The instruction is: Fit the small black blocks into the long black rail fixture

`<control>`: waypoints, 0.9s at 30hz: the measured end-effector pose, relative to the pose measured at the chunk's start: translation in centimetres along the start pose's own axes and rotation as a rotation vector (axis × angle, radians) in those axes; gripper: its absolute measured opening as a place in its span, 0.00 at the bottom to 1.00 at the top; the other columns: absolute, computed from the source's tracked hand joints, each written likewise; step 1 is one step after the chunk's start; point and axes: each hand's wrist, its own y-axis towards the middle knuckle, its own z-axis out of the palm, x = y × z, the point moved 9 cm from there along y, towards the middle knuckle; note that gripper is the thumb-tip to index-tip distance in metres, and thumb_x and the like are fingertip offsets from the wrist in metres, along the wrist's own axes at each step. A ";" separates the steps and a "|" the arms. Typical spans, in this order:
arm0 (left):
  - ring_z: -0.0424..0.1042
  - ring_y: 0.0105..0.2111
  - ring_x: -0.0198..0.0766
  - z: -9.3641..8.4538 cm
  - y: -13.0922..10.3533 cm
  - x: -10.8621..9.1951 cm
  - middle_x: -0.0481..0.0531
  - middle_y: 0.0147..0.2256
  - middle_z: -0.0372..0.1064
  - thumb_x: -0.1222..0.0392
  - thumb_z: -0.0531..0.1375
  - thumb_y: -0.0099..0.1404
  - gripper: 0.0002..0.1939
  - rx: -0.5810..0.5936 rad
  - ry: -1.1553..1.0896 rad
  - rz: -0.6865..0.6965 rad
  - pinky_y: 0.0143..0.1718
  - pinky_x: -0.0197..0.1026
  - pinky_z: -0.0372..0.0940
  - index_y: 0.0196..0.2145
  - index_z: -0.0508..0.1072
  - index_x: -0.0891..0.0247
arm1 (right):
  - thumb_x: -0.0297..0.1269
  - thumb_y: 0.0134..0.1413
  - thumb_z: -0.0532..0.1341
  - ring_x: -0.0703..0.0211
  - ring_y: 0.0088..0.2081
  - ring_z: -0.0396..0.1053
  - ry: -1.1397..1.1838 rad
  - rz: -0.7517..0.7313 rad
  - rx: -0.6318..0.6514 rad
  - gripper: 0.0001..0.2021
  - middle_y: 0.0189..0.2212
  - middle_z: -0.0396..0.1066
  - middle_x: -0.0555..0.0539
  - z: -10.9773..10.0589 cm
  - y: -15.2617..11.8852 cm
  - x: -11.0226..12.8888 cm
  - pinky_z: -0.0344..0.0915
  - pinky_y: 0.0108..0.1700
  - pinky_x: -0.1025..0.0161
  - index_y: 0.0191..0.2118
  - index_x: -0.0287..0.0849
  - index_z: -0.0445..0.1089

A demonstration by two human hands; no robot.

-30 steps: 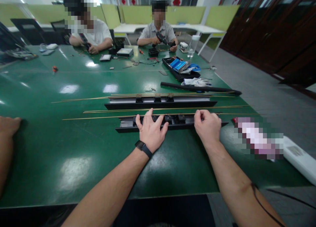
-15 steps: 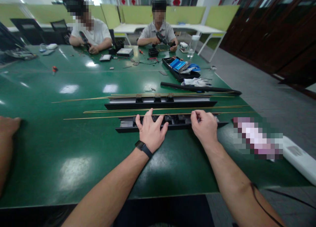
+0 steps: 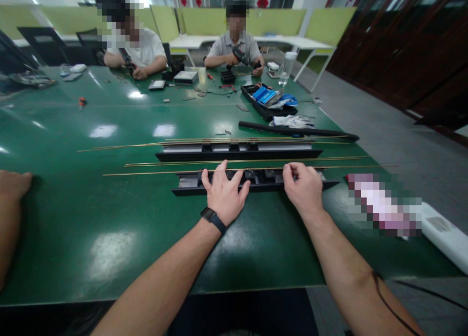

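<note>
- Your left hand (image 3: 224,195) lies flat with fingers spread across the middle of the near black rail (image 3: 252,181), palm down on it; a dark wristband (image 3: 212,218) sits just behind the hand.
- Your right hand (image 3: 304,187) is curled at the right part of the same rail, thumb and forefinger apparently pinching the thin brass rod (image 3: 234,170) that runs along the rail's far edge; the contact point is small and hard to make out.
- The near black rail rests on the green desk (image 3: 109,219), lengthwise across your view, just in front of both hands.
- Beyond that rail lie further brass rods (image 3: 241,161), then a second black rail (image 3: 238,152) parallel to the first, and more rods (image 3: 204,142) behind it.
- Farther from the near rail, to its right, a long black strip (image 3: 298,130) lies at a slant; a black tray (image 3: 268,103) of blue parts sits behind it.
- Far past the rails, two people (image 3: 234,48) sit at the desk's opposite side handling tools.
- Well left of the near rail, another person's hand (image 3: 12,185) rests on the desk.
</note>
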 end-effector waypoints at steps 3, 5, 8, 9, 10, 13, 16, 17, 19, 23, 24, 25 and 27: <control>0.60 0.69 0.53 0.1 0.0 0.0 0.66 0.68 0.60 0.46 0.57 0.74 0.19 -0.001 0.001 -0.001 0.72 0.71 0.36 0.57 0.78 0.51 | 0.47 0.67 0.55 0.53 0.35 0.66 -0.019 -0.001 -0.001 0.16 0.30 0.76 0.45 0.1 0.0 -0.1 0.56 0.42 0.56 0.37 0.44 0.75; 0.60 0.69 0.53 0.1 0.0 0.1 0.66 0.68 0.60 0.46 0.57 0.74 0.19 -0.003 0.000 -0.002 0.72 0.71 0.36 0.56 0.78 0.52 | 0.47 0.67 0.54 0.52 0.34 0.66 -0.057 0.016 -0.014 0.17 0.28 0.75 0.45 -0.2 0.1 -0.4 0.55 0.42 0.56 0.35 0.44 0.75; 0.60 0.69 0.53 0.1 0.0 0.1 0.66 0.68 0.60 0.46 0.57 0.74 0.19 -0.005 -0.001 0.001 0.71 0.71 0.37 0.56 0.78 0.52 | 0.45 0.67 0.54 0.52 0.34 0.65 -0.117 0.060 -0.044 0.16 0.27 0.74 0.45 -0.8 0.2 -0.8 0.53 0.42 0.55 0.33 0.44 0.74; 0.60 0.69 0.53 0.1 0.0 0.1 0.67 0.68 0.60 0.46 0.57 0.74 0.19 -0.004 -0.001 0.002 0.71 0.71 0.37 0.56 0.78 0.52 | 0.45 0.67 0.54 0.51 0.35 0.65 -0.128 0.075 -0.053 0.16 0.27 0.74 0.45 -0.9 0.2 -0.9 0.53 0.42 0.55 0.32 0.44 0.73; 0.60 0.69 0.53 0.1 0.0 0.1 0.67 0.68 0.60 0.46 0.57 0.74 0.19 -0.003 -0.002 0.003 0.71 0.71 0.37 0.56 0.78 0.52 | 0.44 0.66 0.54 0.51 0.35 0.65 -0.130 0.087 -0.061 0.16 0.27 0.74 0.45 -1.1 0.2 -1.0 0.53 0.42 0.55 0.32 0.44 0.73; 0.60 0.69 0.53 0.0 0.0 0.1 0.67 0.68 0.60 0.46 0.57 0.74 0.19 0.002 -0.002 0.001 0.71 0.71 0.36 0.56 0.78 0.52 | 0.45 0.66 0.55 0.51 0.35 0.66 -0.085 0.074 -0.064 0.14 0.29 0.75 0.45 -1.1 0.2 -0.7 0.54 0.43 0.55 0.36 0.44 0.75; 0.60 0.69 0.53 0.0 0.0 0.0 0.67 0.68 0.60 0.46 0.57 0.74 0.19 0.003 0.002 0.002 0.71 0.71 0.36 0.57 0.78 0.51 | 0.46 0.66 0.56 0.52 0.36 0.67 -0.029 0.004 -0.020 0.15 0.30 0.77 0.46 -0.4 0.0 0.0 0.55 0.43 0.56 0.39 0.44 0.76; 0.60 0.69 0.53 0.0 0.0 0.0 0.67 0.68 0.60 0.46 0.57 0.74 0.19 0.002 0.001 0.002 0.72 0.71 0.36 0.57 0.78 0.51 | 0.46 0.67 0.56 0.52 0.36 0.67 -0.024 -0.010 -0.008 0.15 0.30 0.77 0.46 -0.2 0.0 0.1 0.55 0.43 0.56 0.39 0.44 0.76; 0.60 0.69 0.53 0.0 0.0 0.0 0.66 0.68 0.60 0.46 0.57 0.74 0.19 0.000 -0.002 0.000 0.72 0.71 0.36 0.56 0.78 0.51 | 0.47 0.67 0.55 0.52 0.35 0.67 -0.043 -0.001 -0.006 0.16 0.29 0.76 0.46 -0.1 0.0 -0.1 0.54 0.43 0.56 0.37 0.44 0.76; 0.60 0.69 0.54 0.0 0.0 0.1 0.66 0.68 0.60 0.46 0.57 0.74 0.19 0.001 -0.006 -0.002 0.72 0.71 0.36 0.57 0.78 0.51 | 0.45 0.66 0.54 0.51 0.35 0.65 -0.113 0.087 -0.043 0.16 0.27 0.73 0.45 -0.8 0.2 -1.1 0.51 0.42 0.55 0.32 0.44 0.73; 0.60 0.69 0.54 0.1 0.0 0.1 0.66 0.68 0.60 0.46 0.58 0.74 0.19 -0.001 -0.005 -0.001 0.72 0.71 0.36 0.57 0.78 0.51 | 0.45 0.66 0.54 0.51 0.35 0.65 -0.125 0.106 -0.053 0.16 0.27 0.73 0.45 -1.0 0.2 -1.3 0.51 0.42 0.55 0.31 0.44 0.72; 0.60 0.69 0.53 0.1 0.0 0.1 0.66 0.68 0.60 0.46 0.58 0.74 0.19 -0.002 -0.003 -0.001 0.72 0.71 0.36 0.57 0.78 0.51 | 0.45 0.66 0.54 0.51 0.35 0.65 -0.130 0.121 -0.062 0.16 0.27 0.73 0.45 -1.1 0.3 -1.5 0.51 0.42 0.55 0.30 0.44 0.71; 0.60 0.69 0.53 0.1 0.0 0.1 0.66 0.68 0.60 0.46 0.57 0.74 0.19 -0.004 -0.001 0.000 0.72 0.71 0.36 0.57 0.78 0.51 | 0.45 0.66 0.55 0.51 0.36 0.65 -0.117 0.126 -0.068 0.15 0.27 0.73 0.45 -1.1 0.2 -1.5 0.51 0.42 0.55 0.32 0.44 0.72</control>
